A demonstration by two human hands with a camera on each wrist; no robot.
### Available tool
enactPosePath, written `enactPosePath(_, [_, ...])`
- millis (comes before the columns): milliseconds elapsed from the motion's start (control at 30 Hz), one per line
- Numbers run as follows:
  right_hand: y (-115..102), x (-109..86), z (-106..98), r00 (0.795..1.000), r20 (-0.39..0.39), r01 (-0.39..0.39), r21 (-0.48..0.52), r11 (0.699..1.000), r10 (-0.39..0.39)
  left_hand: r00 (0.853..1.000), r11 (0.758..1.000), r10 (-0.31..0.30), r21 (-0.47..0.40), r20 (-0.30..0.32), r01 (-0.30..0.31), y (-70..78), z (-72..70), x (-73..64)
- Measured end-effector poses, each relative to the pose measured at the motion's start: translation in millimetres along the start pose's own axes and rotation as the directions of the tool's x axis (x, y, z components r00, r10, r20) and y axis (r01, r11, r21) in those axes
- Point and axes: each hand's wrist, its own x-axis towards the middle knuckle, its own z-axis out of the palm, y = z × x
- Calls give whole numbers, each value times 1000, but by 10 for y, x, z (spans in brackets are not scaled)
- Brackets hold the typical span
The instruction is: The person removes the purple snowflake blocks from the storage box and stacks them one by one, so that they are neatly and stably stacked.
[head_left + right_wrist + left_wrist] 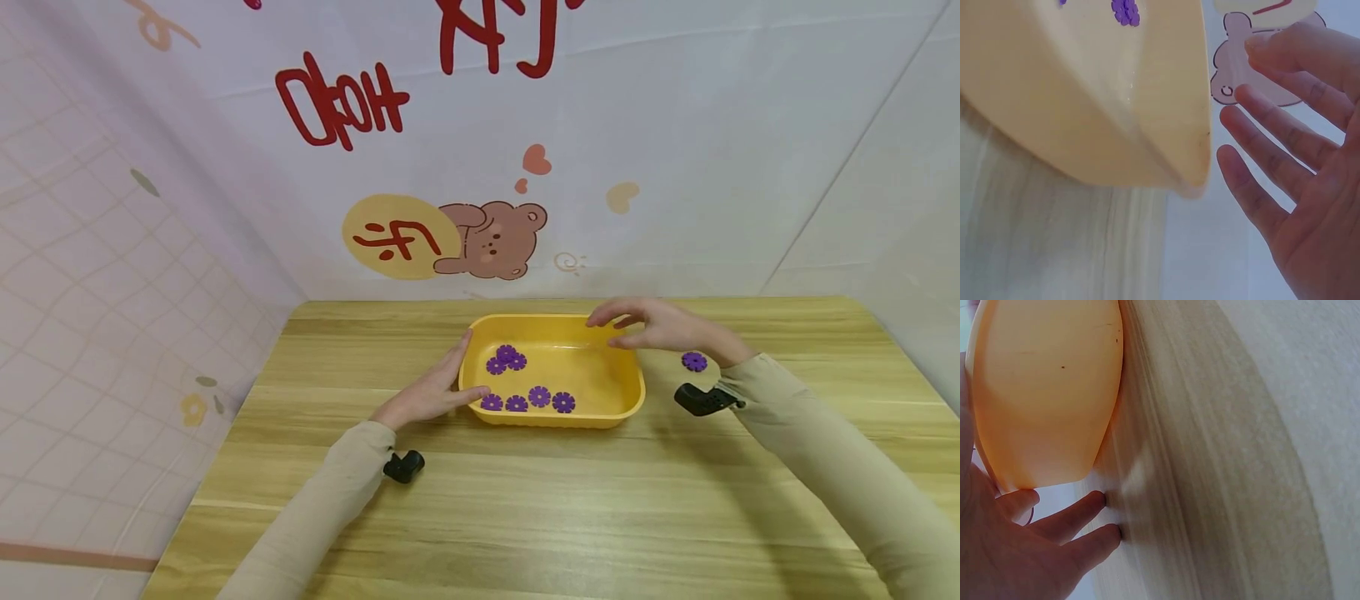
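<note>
A yellow plastic basin [585, 379] stands on the table, with several purple snowflake discs [539, 396] lying inside it. At its left end, my left hand [431, 392] touches the rim, thumb across the front left corner. The fingers [1072, 519] of that hand look spread and fairly straight beside the basin's outer wall. Over the back right rim hovers my right hand [660, 325], its fingers loosely bent with nothing between them. In the right wrist view, those fingers [1266, 150] are apart from the basin wall.
Right of the basin, near the right wrist, one purple snowflake disc [694, 362] lies on the wooden table [525, 517]. Behind the table hangs a white printed cloth [675, 125] with a bear and red lettering. A black wrist camera [703, 400] sits on the right forearm.
</note>
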Motion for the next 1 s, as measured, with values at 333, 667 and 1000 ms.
enactPosePath(333, [-182, 282, 10, 988, 141, -67, -18, 998, 69, 1000, 1000, 2, 3, -3, -2, -2, 15, 11])
enactPosePath(667, [-196, 550, 111, 973, 227, -56, 15, 998, 51, 1000, 1000, 12, 6, 1, -12, 1, 7, 9])
enactPosePath(1000, [-152, 770, 301, 961, 276, -1, 14, 1000, -3, 1000, 1000, 3, -4, -4, -3, -23, 12, 11])
